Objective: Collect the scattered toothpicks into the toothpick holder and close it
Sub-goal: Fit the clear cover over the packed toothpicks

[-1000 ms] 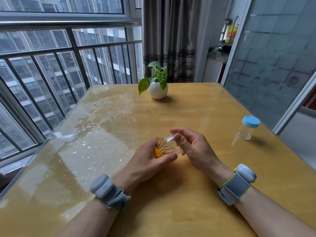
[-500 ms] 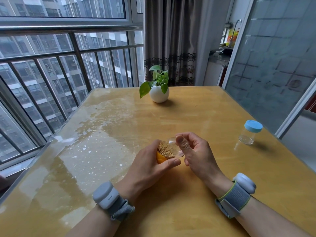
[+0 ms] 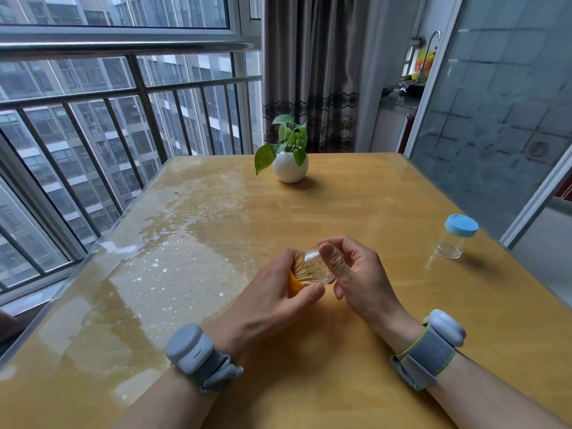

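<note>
My left hand (image 3: 272, 300) grips an orange toothpick holder (image 3: 294, 287), tilted toward the right, with a dense bundle of toothpicks (image 3: 309, 269) fanning out of its mouth. My right hand (image 3: 356, 274) holds a clear plastic lid (image 3: 312, 254) between thumb and fingers, right against the toothpick tips. Most of the holder's body is hidden behind my left fingers. No loose toothpicks show on the table (image 3: 340, 205).
A small clear jar with a blue cap (image 3: 456, 235) stands at the right side of the table. A white pot with a green plant (image 3: 290, 166) sits at the far middle. A railed window runs along the left, a glass door on the right.
The hands have stayed together over the table middle. My right hand has brought the clear lid closer over the toothpick tips. The camera view has tilted a little.
</note>
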`<action>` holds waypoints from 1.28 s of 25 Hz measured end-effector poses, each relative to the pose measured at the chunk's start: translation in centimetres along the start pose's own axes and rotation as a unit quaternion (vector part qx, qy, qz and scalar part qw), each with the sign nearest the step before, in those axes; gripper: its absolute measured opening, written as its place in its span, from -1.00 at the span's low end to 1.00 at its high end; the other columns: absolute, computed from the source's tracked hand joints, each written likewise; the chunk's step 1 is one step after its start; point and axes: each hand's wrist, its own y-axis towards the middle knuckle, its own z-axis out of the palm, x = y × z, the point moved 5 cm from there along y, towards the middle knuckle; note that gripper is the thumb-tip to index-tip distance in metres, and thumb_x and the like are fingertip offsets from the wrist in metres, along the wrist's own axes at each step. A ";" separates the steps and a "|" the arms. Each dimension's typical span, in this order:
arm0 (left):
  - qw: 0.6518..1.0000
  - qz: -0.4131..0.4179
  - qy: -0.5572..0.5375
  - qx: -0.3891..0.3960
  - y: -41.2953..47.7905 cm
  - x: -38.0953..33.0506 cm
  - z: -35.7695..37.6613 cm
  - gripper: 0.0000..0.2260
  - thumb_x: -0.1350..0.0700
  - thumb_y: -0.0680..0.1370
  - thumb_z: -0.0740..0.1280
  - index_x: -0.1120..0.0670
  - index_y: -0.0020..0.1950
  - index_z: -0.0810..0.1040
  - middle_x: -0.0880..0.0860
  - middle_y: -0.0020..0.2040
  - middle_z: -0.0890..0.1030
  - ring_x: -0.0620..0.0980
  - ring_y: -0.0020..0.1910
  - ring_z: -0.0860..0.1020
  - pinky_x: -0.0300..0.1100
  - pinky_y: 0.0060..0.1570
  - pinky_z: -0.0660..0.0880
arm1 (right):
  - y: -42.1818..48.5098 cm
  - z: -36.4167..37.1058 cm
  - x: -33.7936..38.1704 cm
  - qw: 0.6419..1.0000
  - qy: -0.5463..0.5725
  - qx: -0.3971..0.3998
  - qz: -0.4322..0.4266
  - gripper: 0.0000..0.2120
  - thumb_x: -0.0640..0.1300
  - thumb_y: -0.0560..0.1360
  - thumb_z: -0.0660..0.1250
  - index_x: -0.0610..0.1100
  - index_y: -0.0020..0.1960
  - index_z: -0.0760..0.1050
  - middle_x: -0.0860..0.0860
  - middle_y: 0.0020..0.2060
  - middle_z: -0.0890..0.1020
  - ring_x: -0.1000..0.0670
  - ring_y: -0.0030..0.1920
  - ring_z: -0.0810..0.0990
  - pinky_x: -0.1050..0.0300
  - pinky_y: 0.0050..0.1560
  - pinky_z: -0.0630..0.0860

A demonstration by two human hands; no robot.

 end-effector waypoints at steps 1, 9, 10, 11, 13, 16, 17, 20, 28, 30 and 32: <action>1.000 -0.002 -0.004 0.010 -0.1 0.0 0.0 -0.65 -0.24 0.52 0.28 -0.11 0.20 0.38 -0.15 -0.03 0.55 -0.25 -0.07 0.52 -0.38 -0.17 0.42 | 0.0 0.0 0.0 1.000 0.005 -0.001 0.003 -0.38 0.49 0.28 0.28 0.01 0.04 0.57 0.02 -0.23 0.65 0.18 -0.49 0.48 0.21 -0.49 0.45; 1.000 0.006 0.019 0.015 -0.1 0.2 -0.3 -0.66 -0.32 0.54 0.14 -0.14 0.15 0.41 -0.10 -0.03 0.60 -0.10 -0.08 0.57 -0.09 -0.08 0.54 | 0.1 0.0 -0.5 1.000 0.010 0.001 0.018 -0.53 0.33 0.37 0.29 -0.01 0.04 0.58 -0.04 -0.30 0.63 0.07 -0.51 0.46 0.16 -0.48 0.43; 0.999 0.011 0.034 0.013 -0.1 0.1 -0.4 -0.65 -0.33 0.54 0.13 -0.13 0.14 0.41 -0.11 -0.05 0.59 -0.11 -0.09 0.55 -0.10 -0.10 0.53 | 0.2 -0.1 -0.5 1.000 0.009 -0.003 0.026 -0.55 0.31 0.39 0.29 -0.02 0.04 0.57 -0.09 -0.31 0.63 0.05 -0.51 0.47 0.16 -0.47 0.43; 0.999 0.013 0.045 0.010 0.0 0.0 -0.4 -0.65 -0.33 0.54 0.12 -0.12 0.12 0.42 -0.11 -0.06 0.58 -0.11 -0.12 0.54 -0.11 -0.12 0.52 | 0.2 -0.1 -0.6 0.999 0.009 -0.008 0.035 -0.57 0.29 0.40 0.28 -0.03 0.03 0.57 -0.16 -0.29 0.63 0.01 -0.51 0.47 0.16 -0.47 0.44; 0.999 0.007 0.049 0.003 0.3 0.0 -0.5 -0.65 -0.33 0.53 0.11 -0.10 0.06 0.44 -0.09 -0.10 0.59 -0.10 -0.16 0.54 -0.09 -0.16 0.53 | 0.3 -0.2 -0.8 0.999 0.015 -0.011 0.050 -0.56 0.29 0.41 0.27 -0.06 0.00 0.58 -0.20 -0.25 0.64 -0.06 -0.50 0.48 0.18 -0.48 0.43; 1.000 -0.007 0.030 -0.006 0.4 0.1 -0.6 -0.67 -0.29 0.54 0.13 -0.07 0.00 0.48 -0.06 -0.14 0.61 -0.11 -0.21 0.55 -0.15 -0.21 0.54 | 0.5 -0.3 -1.3 0.997 0.028 -0.006 0.069 -0.49 0.32 0.41 0.27 -0.12 -0.03 0.58 -0.10 -0.30 0.64 -0.19 -0.42 0.50 0.11 -0.46 0.44; 1.000 -0.013 0.019 -0.011 0.4 0.1 -0.6 -0.68 -0.28 0.55 0.14 -0.07 -0.01 0.49 -0.05 -0.16 0.60 -0.11 -0.22 0.55 -0.21 -0.25 0.52 | 0.5 -0.2 -1.5 0.997 0.034 -0.002 0.073 -0.46 0.35 0.40 0.28 -0.14 -0.02 0.58 -0.06 -0.31 0.64 -0.22 -0.40 0.51 0.09 -0.45 0.44; 0.999 -0.020 0.013 -0.032 0.4 0.2 -0.7 -0.65 -0.29 0.53 0.13 -0.05 -0.04 0.51 -0.04 -0.20 0.60 -0.11 -0.24 0.54 -0.23 -0.28 0.50 | 0.6 -0.1 -1.7 0.996 0.038 0.008 0.077 -0.32 0.49 0.32 0.29 -0.13 -0.02 0.58 -0.03 -0.31 0.64 -0.22 -0.37 0.53 0.07 -0.43 0.46; 0.991 0.027 0.131 0.009 0.6 -1.1 -0.9 -0.65 -0.30 0.57 0.05 -0.05 -0.02 0.40 -0.09 -0.14 0.50 -0.10 -0.21 0.47 -0.16 -0.22 0.44 | 0.5 -0.1 -1.7 0.997 0.022 -0.009 0.068 -0.50 0.37 0.40 0.29 -0.06 -0.03 0.58 -0.07 -0.30 0.65 -0.20 -0.40 0.56 0.05 -0.41 0.47; 0.990 0.018 0.139 0.034 1.0 -1.5 -1.2 -0.67 -0.28 0.58 0.05 -0.05 -0.02 0.39 -0.09 -0.13 0.50 -0.08 -0.20 0.47 -0.14 -0.21 0.45 | 0.4 -0.2 -1.7 0.997 0.029 -0.008 0.070 -0.52 0.34 0.41 0.30 -0.08 -0.04 0.58 -0.10 -0.31 0.66 -0.18 -0.41 0.55 0.07 -0.42 0.47; 0.987 0.010 0.149 0.054 1.4 -1.9 -1.4 -0.74 -0.20 0.62 0.09 -0.03 -0.03 0.38 -0.07 -0.14 0.50 -0.05 -0.20 0.47 -0.14 -0.22 0.44 | 0.4 -0.1 -1.6 0.997 0.032 -0.010 0.072 -0.51 0.32 0.42 0.29 -0.12 -0.03 0.57 -0.15 -0.31 0.66 -0.14 -0.44 0.54 0.10 -0.45 0.47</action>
